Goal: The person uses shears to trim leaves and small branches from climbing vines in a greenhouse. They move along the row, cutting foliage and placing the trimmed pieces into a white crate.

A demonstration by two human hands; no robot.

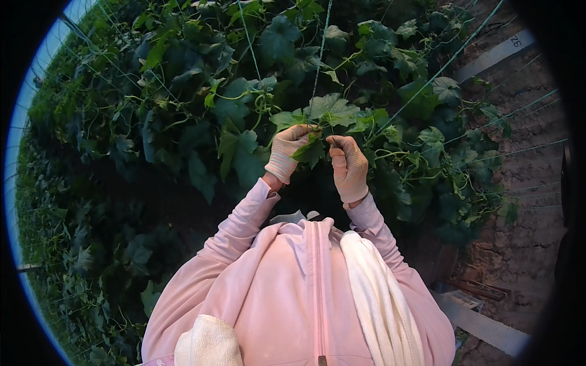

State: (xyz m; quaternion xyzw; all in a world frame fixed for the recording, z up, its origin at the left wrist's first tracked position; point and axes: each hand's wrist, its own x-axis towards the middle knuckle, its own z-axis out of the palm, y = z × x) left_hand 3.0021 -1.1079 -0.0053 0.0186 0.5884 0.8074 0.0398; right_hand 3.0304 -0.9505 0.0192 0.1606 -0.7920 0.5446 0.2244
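Both hands wear pale striped knit gloves with soiled fingers and meet in front of a leafy climbing vine. My left hand pinches the vine's stem near the foot of an upright green twine, and a lobed leaf hangs beside its fingers. Just to the right, my right hand has its thumb and curled fingers drawn together close to the stem. Whether something thin lies between those fingertips cannot be told. Tendrils and a broad pale green leaf spread directly above the hands.
Dense vines fill the left and the far side. Slanting twines cross at right, above cracked brown soil. A pale post or slab bearing writing lies at upper right, and another slab at lower right.
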